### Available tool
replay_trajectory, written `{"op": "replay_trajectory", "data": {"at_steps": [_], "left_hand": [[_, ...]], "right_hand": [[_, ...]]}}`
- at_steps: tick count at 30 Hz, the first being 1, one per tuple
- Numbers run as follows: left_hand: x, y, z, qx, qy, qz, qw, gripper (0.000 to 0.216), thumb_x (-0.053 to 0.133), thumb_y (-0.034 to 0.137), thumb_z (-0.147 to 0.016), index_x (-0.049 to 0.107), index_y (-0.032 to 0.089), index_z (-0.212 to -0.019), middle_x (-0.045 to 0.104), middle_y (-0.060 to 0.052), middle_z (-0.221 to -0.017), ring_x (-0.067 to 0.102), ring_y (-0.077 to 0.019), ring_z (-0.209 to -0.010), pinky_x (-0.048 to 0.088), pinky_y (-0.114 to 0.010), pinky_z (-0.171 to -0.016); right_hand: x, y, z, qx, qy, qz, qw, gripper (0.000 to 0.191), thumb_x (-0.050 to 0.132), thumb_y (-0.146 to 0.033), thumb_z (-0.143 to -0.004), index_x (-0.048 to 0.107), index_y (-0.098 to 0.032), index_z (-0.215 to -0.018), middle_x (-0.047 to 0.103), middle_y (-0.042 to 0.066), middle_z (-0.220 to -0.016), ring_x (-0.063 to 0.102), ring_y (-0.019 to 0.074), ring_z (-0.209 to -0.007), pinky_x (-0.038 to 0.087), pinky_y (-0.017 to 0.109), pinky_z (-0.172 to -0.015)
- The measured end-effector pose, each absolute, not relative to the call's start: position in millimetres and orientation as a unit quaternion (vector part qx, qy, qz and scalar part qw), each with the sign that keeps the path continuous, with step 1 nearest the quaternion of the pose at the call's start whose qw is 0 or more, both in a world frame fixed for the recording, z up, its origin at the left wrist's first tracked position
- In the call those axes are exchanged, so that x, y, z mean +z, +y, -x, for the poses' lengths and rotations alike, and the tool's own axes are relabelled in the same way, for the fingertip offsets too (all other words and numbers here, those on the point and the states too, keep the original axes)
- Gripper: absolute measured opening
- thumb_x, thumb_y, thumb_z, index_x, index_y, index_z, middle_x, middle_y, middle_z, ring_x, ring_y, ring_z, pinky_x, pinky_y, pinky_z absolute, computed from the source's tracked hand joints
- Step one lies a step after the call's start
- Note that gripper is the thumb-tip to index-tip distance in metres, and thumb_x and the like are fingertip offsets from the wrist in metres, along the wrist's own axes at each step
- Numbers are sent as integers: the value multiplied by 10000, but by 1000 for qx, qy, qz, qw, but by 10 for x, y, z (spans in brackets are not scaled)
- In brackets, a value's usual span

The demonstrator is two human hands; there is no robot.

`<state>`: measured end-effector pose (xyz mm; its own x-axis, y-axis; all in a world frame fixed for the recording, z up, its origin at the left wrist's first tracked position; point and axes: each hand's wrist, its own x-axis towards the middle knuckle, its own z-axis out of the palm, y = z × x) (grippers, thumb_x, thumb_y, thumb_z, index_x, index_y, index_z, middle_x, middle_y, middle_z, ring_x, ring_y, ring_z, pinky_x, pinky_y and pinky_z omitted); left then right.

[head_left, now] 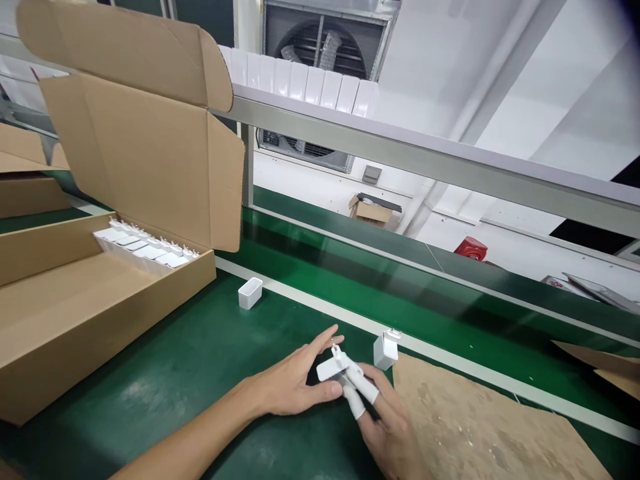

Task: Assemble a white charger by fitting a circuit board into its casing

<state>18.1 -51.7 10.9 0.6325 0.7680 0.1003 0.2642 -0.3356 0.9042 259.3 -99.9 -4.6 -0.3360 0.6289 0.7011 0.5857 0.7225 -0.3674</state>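
Green surface (165,373) carries nearly everything here; its wide, flat top gives loose pieces room to stand apart. At left, a long cardboard box (125,323), its lid (150,147) thrown up and leaning back, presumably so the inside is within reach. On the right, a flat cardboard sheet (460,413), stained and scuffed, perhaps laid to spare the surface beneath. Inside the box, a row of white pieces (147,250) stands packed side by side against the far end, likely so that each props its neighbour; the rest of the floor nearby shows bare. Right hand (387,420) grasps a white piece (333,368) low in front of the body, fingers coming from the right, top left exposed, probably for an easy view. Left hand (293,383) is unclenched, fingers spread behind the piece, thumb at its lower edge; whether the thumb presses, cannot tell. An open-topped white container (246,298) stands alone beyond the left hand; a lidded white container (385,352) stands upright just beside the sheet's corner. Smallest: white finger covers (356,403) on the right hand, perhaps for grip or cleanliness.
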Motion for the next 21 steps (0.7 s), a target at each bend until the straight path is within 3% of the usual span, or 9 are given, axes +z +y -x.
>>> {"op": "replay_trajectory", "data": {"at_steps": [2, 5, 7, 12, 16, 18, 21], "left_hand": [[67, -507, -187, 296, 327, -766, 467, 1045, 758, 551, -912, 62, 366, -1669, 334, -145, -1701, 400, -392, -1516, 370, -654, -1200], [42, -496, -222, 333, 313, -757, 468, 1099, 813, 562, -859, 104, 333, -1667, 385, -165, -1669, 432, -379, -1491, 373, -631, -1205], [35, -496, -249, 343, 314, -754, 463, 1081, 820, 554, -854, 142, 314, -1662, 418, -169, -1645, 437, -367, -1486, 363, -619, -1216], [-31, -474, -274, 357, 324, -764, 430, 981, 778, 522, -904, 177, 317, -1652, 478, -161, -1587, 499, -352, -1425, 444, -587, -1165], [56, -428, -293, 426, 299, -783, 339, 718, 664, 440, -1001, 306, 328, -1614, 493, -142, -1543, 561, -327, -1337, 553, -512, -1055], [233, -475, -283, 491, 292, -782, 251, 518, 574, 319, -1053, 429, 315, -1550, 561, -127, -1438, 615, -285, -1230, 591, -461, -977], [580, -723, -179, 568, 273, -763, 142, 428, 557, 172, -1038, 564, 308, -1444, 660, -90, -1220, 679, -225, -1009, 624, -396, -835]], "right_hand": [[-16, -1007, -2603, 32, -804, 378, 457, 336, 515, -108, -1034, 582, -218, -1345, 682, 114, -1196, 720, 206, -1051, 615, 272, -911], [-33, -1012, -2613, 90, -827, 390, 396, 328, 497, -132, -1040, 604, -251, -1326, 682, 97, -1193, 732, 202, -990, 633, 281, -849], [-76, -1002, -2606, 111, -836, 395, 365, 343, 492, -142, -1039, 604, -260, -1341, 681, 96, -1204, 733, 205, -975, 638, 292, -823], [-148, -970, -2566, 92, -827, 395, 389, 373, 491, -115, -1023, 592, -243, -1358, 680, 106, -1196, 728, 221, -1005, 641, 320, -848], [-131, -993, -2546, 70, -827, 406, 383, 388, 455, -105, -1026, 588, -230, -1368, 683, 118, -1197, 733, 237, -1006, 649, 344, -865], [-117, -1013, -2543, 71, -824, 413, 381, 391, 455, -105, -1027, 572, -228, -1379, 685, 117, -1216, 729, 245, -1034, 644, 365, -904], [-95, -1032, -2546, 100, -809, 432, 386, 376, 488, -141, -1033, 531, -225, -1397, 685, 111, -1253, 715, 252, -1094, 623, 392, -969]]}}
